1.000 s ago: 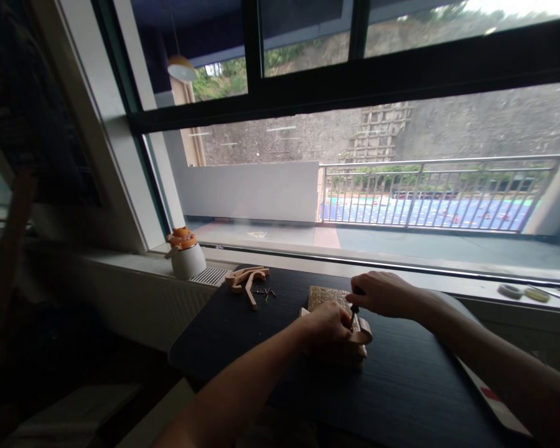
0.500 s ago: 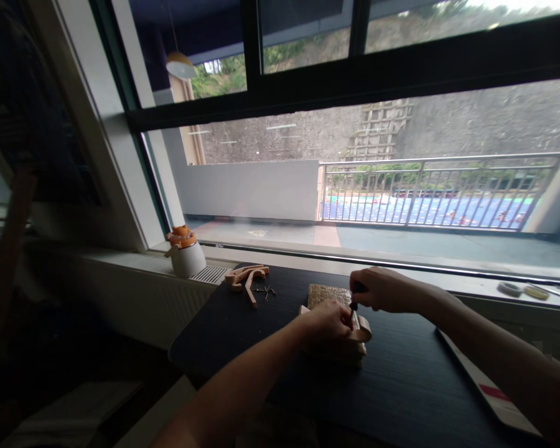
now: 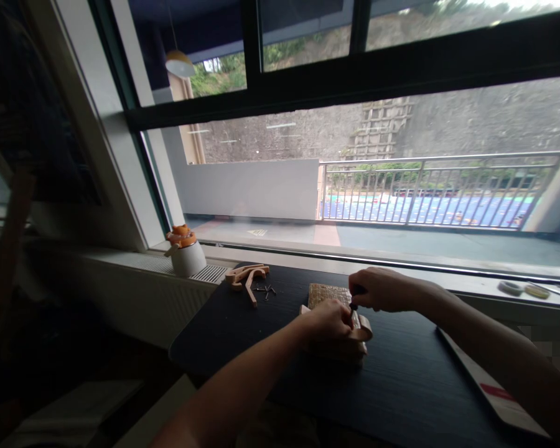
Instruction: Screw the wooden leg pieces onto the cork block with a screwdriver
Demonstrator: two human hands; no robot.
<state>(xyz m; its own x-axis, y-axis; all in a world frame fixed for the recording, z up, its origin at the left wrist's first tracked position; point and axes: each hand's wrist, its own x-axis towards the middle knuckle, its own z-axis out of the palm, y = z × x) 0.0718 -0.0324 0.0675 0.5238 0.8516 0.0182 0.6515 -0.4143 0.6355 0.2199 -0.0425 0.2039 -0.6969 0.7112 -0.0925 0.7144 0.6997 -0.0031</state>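
Beneath a wide window (image 3: 303, 87), a person works at a dark table (image 3: 228, 336), where a woven-looking pad (image 3: 324, 294) lies under a curved wooden piece (image 3: 364, 330). The left hand (image 3: 327, 318) rests over that piece with fingers bunched — from here I cannot tell what, if anything, they pinch. The right hand (image 3: 376, 289), beyond the pad's right side, is closed snugly around the handle of a dark-handled tool (image 3: 353, 306), its shaft pointing down beside the left fingertips. Loose wooden parts (image 3: 251, 292) lie toward the table's far left corner — small screws (image 3: 268, 290) scattered just beside them.
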